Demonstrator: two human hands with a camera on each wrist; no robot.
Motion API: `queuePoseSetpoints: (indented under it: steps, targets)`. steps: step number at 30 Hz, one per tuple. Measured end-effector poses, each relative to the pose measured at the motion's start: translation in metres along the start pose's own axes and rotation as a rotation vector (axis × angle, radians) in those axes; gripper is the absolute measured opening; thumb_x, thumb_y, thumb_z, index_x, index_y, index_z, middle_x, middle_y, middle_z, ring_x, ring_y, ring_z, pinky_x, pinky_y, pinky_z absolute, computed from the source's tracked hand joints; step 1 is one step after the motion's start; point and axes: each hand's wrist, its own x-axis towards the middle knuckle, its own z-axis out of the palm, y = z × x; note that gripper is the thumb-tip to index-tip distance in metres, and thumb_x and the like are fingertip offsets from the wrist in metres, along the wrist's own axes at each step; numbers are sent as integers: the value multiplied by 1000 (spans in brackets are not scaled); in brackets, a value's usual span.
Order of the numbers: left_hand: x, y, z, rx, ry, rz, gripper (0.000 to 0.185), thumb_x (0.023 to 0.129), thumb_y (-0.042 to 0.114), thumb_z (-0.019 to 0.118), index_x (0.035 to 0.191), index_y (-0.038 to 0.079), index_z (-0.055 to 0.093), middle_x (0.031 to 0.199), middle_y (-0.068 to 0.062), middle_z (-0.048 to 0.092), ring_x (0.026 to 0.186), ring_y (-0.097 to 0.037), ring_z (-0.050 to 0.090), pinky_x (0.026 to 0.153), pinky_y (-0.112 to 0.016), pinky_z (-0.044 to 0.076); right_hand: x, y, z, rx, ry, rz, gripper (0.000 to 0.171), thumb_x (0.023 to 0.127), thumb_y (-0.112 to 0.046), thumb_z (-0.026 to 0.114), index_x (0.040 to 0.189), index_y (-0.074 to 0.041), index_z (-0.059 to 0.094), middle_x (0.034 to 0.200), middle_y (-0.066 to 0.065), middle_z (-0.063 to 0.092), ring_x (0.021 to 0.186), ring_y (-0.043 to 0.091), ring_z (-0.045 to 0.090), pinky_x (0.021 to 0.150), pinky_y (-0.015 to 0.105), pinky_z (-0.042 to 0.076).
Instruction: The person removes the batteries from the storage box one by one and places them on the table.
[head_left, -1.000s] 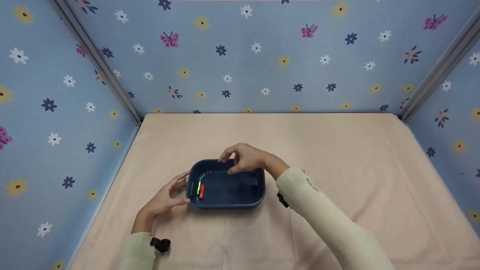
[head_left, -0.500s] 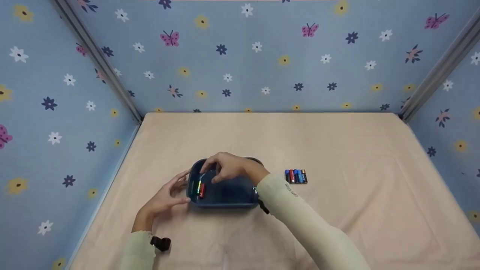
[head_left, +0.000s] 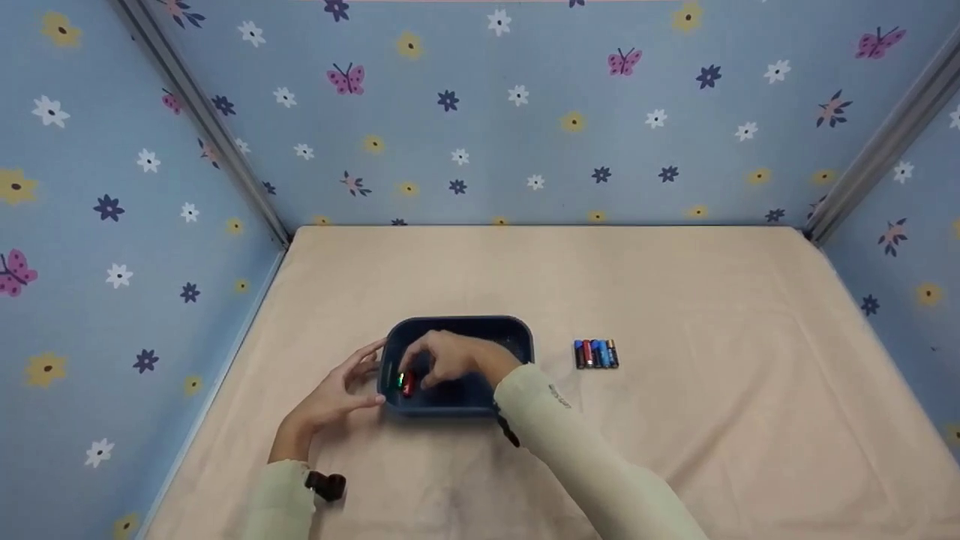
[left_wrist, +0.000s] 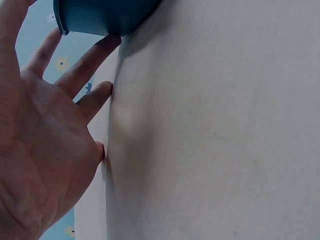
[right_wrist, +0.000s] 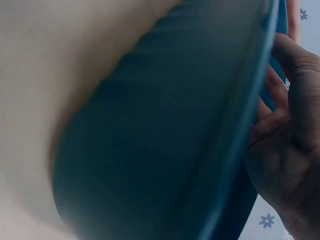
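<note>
A dark blue tray (head_left: 459,322) sits on the beige cloth, left of centre. My right hand (head_left: 448,358) reaches down into its left end, fingers curled over a red battery (head_left: 408,384) and a green one (head_left: 400,380) lying there. Whether the fingers pinch a battery is hidden. In the right wrist view the tray's outer wall (right_wrist: 150,150) fills the frame and my right hand (right_wrist: 287,165) curls over its rim. My left hand (head_left: 337,390) lies on the cloth with straight fingers touching the tray's left side. The left wrist view shows the left hand (left_wrist: 45,150) and the tray (left_wrist: 100,15).
A short row of several batteries (head_left: 596,353) lies on the cloth (head_left: 675,420) right of the tray. Blue flowered walls close in the back and both sides. A black wrist strap (head_left: 327,486) shows on my left sleeve.
My right hand has moved from the tray's far rim down and left to the batteries inside it. The arm's shift uncovered the battery row on the right. The left hand stayed put.
</note>
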Motion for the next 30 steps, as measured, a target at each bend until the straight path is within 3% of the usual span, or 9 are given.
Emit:
queuePoseSetpoints:
  steps: [15,30]
  targets:
    - [2,-2,0,-23,-2,18,95,101,9,84,180,19,31,180,-25,42,166,-54,40,134,-83,18,1,2,4,-66,9,-82,38,102,-4,78,140,-10,79,147,11,75,108,18,68,103,38,63]
    - [2,-3,1,-10,-2,7,95,101,10,83,180,22,31,177,-26,45,166,-52,41,134,-83,18,2,1,7,-152,17,-50,38,105,-9,75,142,-14,79,156,13,67,121,20,60,116,43,57]
